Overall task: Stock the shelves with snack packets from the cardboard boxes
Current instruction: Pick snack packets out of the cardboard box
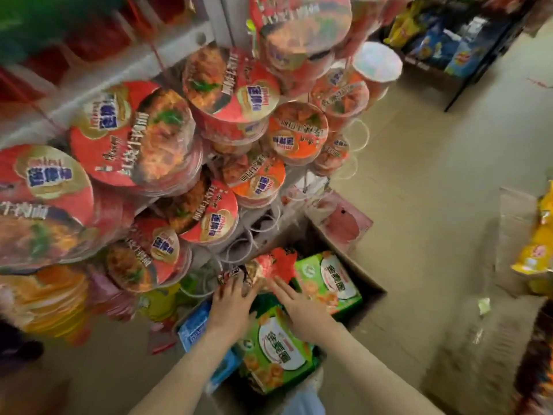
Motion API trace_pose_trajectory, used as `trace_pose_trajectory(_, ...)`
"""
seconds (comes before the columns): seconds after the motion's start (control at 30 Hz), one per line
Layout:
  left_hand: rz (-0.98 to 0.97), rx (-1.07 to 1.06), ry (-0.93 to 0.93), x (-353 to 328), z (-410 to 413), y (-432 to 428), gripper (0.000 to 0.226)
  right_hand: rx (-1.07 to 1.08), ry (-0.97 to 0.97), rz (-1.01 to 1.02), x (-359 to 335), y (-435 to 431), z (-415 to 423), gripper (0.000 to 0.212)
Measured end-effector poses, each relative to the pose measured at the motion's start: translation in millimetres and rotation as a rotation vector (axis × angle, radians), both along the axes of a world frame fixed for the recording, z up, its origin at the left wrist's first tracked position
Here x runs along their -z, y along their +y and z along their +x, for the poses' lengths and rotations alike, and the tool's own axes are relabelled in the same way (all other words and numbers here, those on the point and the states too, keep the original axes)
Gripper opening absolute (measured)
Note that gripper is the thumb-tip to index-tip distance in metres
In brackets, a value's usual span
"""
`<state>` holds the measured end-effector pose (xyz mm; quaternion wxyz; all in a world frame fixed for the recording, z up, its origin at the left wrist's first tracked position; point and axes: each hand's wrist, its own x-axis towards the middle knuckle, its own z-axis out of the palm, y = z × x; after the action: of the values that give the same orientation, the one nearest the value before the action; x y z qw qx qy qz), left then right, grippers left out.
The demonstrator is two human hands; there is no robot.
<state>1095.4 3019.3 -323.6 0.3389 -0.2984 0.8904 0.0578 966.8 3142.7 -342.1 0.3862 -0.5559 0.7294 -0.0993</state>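
Red noodle bowls (134, 133) crowd a wire rack (360, 139) above beige floor (434, 175).

At least 10 round-lidded noodle bowls (230, 82), red or orange, exact total lost to blur, plus 1 bowl with its white base turned outward (377, 61). In 1 open cardboard box (359, 268): 2 green boxes (326, 280), at least 1 blue pack (193, 327) and 1 red packet (275, 262). Above it, 1 left hand (232, 301) and 1 right hand (299, 310); at far right, 1 second carton (514, 235) and at least 2 yellow bags (535, 256).
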Motion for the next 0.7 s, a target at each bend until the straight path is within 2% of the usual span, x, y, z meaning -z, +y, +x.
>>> trace_pose_trajectory(0.07, -0.024, 0.027, 0.018, 9.1, 0.5, -4.9, 0.079, 0.039, -0.047, 0.006, 16.7, -10.6, 6.5, 0.081)
trace_pose_trajectory(0.17, -0.006, -0.002, 0.056, 16.7, 1.3, -13.7, 0.106, 0.110, -0.068, 0.033, 21.9, -20.0, 7.7, 0.069)
trace_pose_trajectory(0.27, -0.023, -0.007, 0.119, 16.8, 2.2, -19.2, 0.085, 0.159, -0.087, -0.007, 12.0, -21.2, 3.0, 0.061)
trace_pose_trajectory(0.37, 0.072, -0.129, 0.229, 7.4, -4.6, -23.0, 0.077, 0.268, -0.117, -0.122, -0.4, -14.5, -2.2, 0.046)
trace_pose_trajectory(0.53, 0.421, -0.442, 0.355, -29.6, -9.6, -17.9, 0.091, 0.452, -0.158, -0.398, -25.9, -5.7, -17.2, 0.018)
trace_pose_trajectory(0.63, 0.557, -0.491, 0.323, -38.2, -10.0, -16.1, 0.107, 0.504, -0.152, -0.524, -44.0, 2.9, -26.9, 0.012)
trace_pose_trajectory(0.7, 0.619, -0.529, 0.299, -37.1, -15.7, -15.6, 0.107, 0.537, -0.165, -0.574, -51.8, 11.4, -36.1, 0.008)
